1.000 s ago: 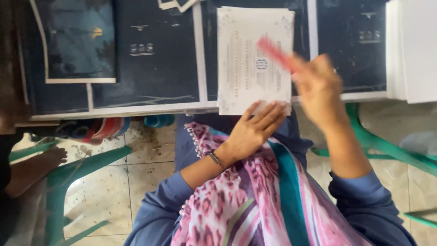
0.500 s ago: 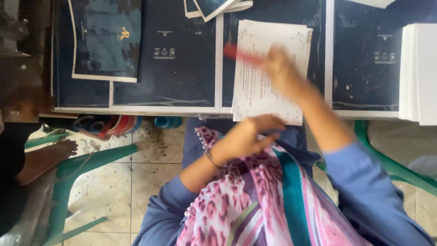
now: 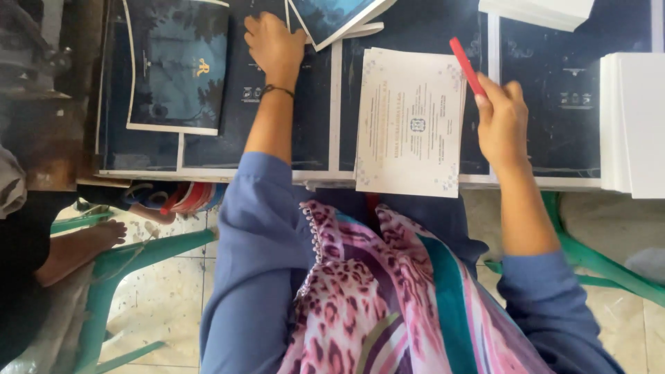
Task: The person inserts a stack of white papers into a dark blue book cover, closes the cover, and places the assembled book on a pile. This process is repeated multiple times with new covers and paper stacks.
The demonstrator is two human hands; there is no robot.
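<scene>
Reaching far up the bench [image 3: 208, 174], the left hand [image 3: 275, 43] lies palm-down at the end of a straight arm, a dark cord around the wrist. Its fingers spread flat on a dark blue printed sheet [image 3: 249, 104], tips touching the corner of a blue booklet [image 3: 332, 15] at the top edge; they grip nothing. Left of that arm sits a dark blue cover with a small gold emblem [image 3: 181, 66], bordered white along its lower edge. Moving right, a white card with pale floral corners and a small blue crest [image 3: 410, 123] lies upright between the two arms, its bottom edge overhanging the bench. Next, the right hand [image 3: 502, 121] is raised beside the card, fingers pinched around a red pen [image 3: 467, 66] that slants up and left over the card's top right corner. Farthest right, a tall stack of white paper [image 3: 636, 125] stands well apart from that hand, and another white stack [image 3: 537, 12] sits at the top.
</scene>
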